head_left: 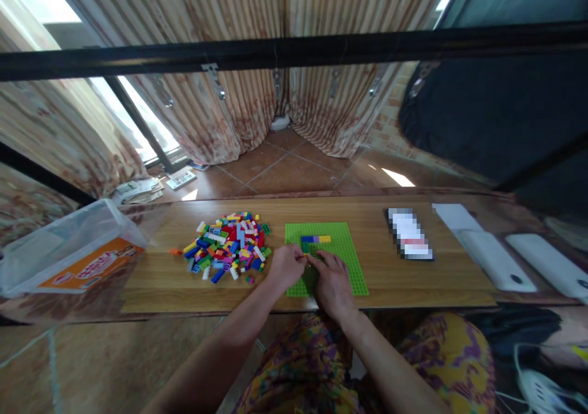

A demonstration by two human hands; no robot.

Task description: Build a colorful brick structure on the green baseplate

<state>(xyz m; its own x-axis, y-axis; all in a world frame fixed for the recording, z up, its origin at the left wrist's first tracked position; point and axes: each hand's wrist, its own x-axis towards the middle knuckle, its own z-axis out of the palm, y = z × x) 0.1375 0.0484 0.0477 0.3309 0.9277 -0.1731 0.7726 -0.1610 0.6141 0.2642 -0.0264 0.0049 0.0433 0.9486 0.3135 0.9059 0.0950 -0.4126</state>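
Over the green baseplate [351, 273], my left hand [288, 267] pinches a small orange-yellow toy brick [304, 255] between thumb and fingers. My right hand [334, 282] meets it from the other side, a digit reaching to the brick. Its fingers are bent, and whatever lies within them is hidden. Just beyond the fingertips, a short row of bricks [316, 239] in blue, purple and yellow sits on the plate. At its left end a darker green brick shows in part. Left of the plate lies a large pile of mixed toy bricks [229, 242].
A clear plastic bin [73, 248] with an orange label stands at the table's left end. Right of the plate lies a phone [408, 233], then white flat objects [498, 261]. A dark rail [294, 51] crosses ahead, before striped curtains. Another person's limb shows at far right.
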